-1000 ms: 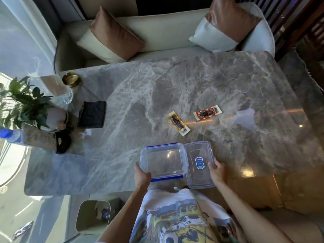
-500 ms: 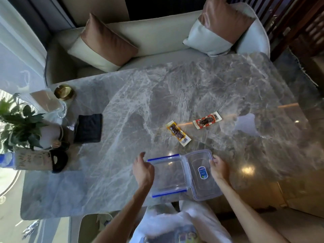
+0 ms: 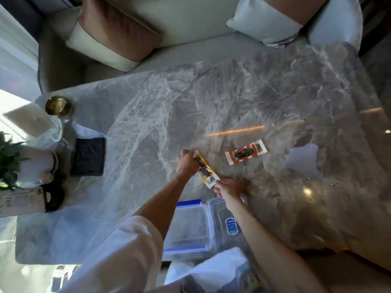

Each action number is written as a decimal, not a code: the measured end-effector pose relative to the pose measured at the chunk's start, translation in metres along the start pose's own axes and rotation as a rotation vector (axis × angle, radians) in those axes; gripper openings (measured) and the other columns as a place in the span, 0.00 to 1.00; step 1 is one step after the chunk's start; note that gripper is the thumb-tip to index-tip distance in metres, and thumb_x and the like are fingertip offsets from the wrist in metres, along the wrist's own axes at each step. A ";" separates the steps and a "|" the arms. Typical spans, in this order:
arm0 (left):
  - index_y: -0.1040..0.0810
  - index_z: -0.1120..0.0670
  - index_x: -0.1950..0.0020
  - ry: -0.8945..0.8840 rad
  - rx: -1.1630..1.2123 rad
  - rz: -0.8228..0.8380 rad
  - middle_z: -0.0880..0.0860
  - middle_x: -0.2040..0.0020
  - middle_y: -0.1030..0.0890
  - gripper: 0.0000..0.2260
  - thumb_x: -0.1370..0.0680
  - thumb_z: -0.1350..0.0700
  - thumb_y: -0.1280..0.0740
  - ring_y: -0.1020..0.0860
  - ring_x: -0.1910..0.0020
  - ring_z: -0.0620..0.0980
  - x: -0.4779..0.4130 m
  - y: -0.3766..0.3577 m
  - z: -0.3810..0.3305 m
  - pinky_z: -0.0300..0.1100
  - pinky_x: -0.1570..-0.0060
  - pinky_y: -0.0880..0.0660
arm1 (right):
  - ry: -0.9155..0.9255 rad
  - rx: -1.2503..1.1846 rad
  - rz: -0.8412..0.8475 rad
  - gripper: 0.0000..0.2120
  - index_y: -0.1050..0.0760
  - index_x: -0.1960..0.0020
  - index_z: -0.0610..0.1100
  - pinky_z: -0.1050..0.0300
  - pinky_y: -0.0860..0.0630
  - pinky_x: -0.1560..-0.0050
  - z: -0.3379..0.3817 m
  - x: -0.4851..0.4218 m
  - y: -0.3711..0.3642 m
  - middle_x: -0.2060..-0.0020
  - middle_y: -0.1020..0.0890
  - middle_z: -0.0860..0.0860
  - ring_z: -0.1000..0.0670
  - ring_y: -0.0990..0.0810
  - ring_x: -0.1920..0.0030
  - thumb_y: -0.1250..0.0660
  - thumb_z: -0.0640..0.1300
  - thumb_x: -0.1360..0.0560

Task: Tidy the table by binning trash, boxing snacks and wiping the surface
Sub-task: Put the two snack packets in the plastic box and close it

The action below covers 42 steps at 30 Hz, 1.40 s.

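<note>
The yellow snack packet lies on the marble table, just beyond the open clear box. The left hand pinches its far end, the right hand its near end, fingers closed on the wrapper. Best lift it level and drop it straight into the box, which looks empty; its lid lies open alongside. The red snack packet waits further right, untouched.
</note>
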<state>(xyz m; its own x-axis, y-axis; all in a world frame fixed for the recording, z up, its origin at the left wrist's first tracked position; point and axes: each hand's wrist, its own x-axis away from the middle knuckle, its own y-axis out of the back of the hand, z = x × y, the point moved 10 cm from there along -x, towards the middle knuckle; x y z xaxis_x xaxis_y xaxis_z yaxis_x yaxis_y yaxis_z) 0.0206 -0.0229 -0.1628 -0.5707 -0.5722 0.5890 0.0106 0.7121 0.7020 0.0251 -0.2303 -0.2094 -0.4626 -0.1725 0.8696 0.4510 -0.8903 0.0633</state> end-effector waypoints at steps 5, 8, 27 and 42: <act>0.24 0.61 0.38 0.087 0.129 -0.100 0.66 0.45 0.20 0.17 0.27 0.64 0.36 0.24 0.42 0.64 -0.013 0.006 0.008 0.50 0.41 0.30 | 0.178 0.112 -0.034 0.05 0.27 0.61 0.45 0.56 0.27 0.67 0.035 0.001 0.011 0.66 0.21 0.45 0.48 0.23 0.67 0.36 0.38 0.28; 0.27 0.63 0.35 0.251 0.478 -0.045 0.68 0.48 0.20 0.19 0.26 0.65 0.33 0.17 0.63 0.53 -0.006 0.000 0.014 0.44 0.66 0.19 | 0.347 0.303 -0.019 0.04 0.26 0.51 0.43 0.51 0.25 0.52 0.073 0.006 0.026 0.55 0.18 0.44 0.45 0.21 0.54 0.39 0.41 0.24; 0.23 0.57 0.44 0.399 0.449 -0.181 0.64 0.36 0.33 0.14 0.27 0.65 0.40 0.31 0.39 0.65 0.036 -0.078 -0.102 0.50 0.35 0.34 | 0.530 0.700 -0.260 0.09 0.21 0.49 0.33 0.47 0.27 0.44 0.188 -0.053 0.137 0.50 0.17 0.36 0.37 0.21 0.46 0.36 0.35 0.26; 0.24 0.54 0.47 -0.158 0.345 -0.363 0.52 0.53 0.24 0.10 0.27 0.62 0.30 0.23 0.56 0.52 0.052 -0.011 -0.060 0.40 0.58 0.29 | 0.945 0.513 -0.129 0.10 0.24 0.49 0.42 0.54 0.25 0.49 0.153 0.005 0.082 0.54 0.22 0.50 0.48 0.23 0.52 0.34 0.31 0.27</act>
<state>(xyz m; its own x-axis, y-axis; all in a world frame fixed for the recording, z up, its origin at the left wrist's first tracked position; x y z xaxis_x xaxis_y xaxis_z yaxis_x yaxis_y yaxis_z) 0.0403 -0.0853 -0.1162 -0.6049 -0.7574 0.2459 -0.4667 0.5874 0.6611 0.1766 -0.2395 -0.1250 -0.8318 -0.5404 0.1267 0.5207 -0.6805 0.5156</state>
